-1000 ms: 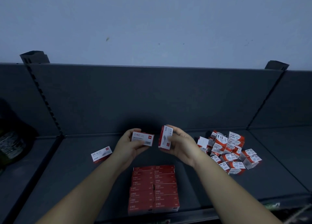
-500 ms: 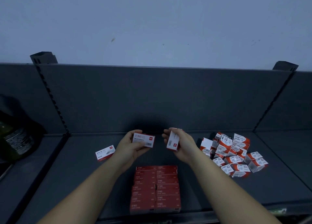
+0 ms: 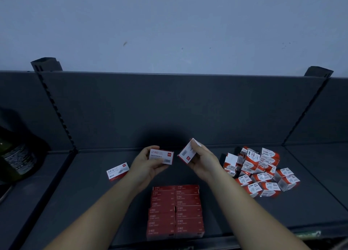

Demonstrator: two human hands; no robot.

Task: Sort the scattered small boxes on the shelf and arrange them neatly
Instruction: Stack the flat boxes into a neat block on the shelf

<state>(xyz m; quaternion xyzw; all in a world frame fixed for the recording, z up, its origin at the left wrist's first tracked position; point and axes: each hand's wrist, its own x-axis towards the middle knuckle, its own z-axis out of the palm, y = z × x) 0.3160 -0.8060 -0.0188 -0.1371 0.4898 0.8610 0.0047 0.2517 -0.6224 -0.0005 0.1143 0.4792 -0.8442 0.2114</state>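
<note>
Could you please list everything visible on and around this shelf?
Shelf: one, dark grey, lower frame.
Block of boxes: two neat columns, red, shelf front centre.
Pile of boxes: many, red and white, shelf right.
Lone box: one, white and red, shelf left.
Bottle: one, dark, far left bay.
Left-held box: one, white and red, above the shelf.
Right-held box: one, white and red, tilted, beside it.
Left hand: one, grips the left-held box.
Right hand: one, grips the right-held box.
</note>
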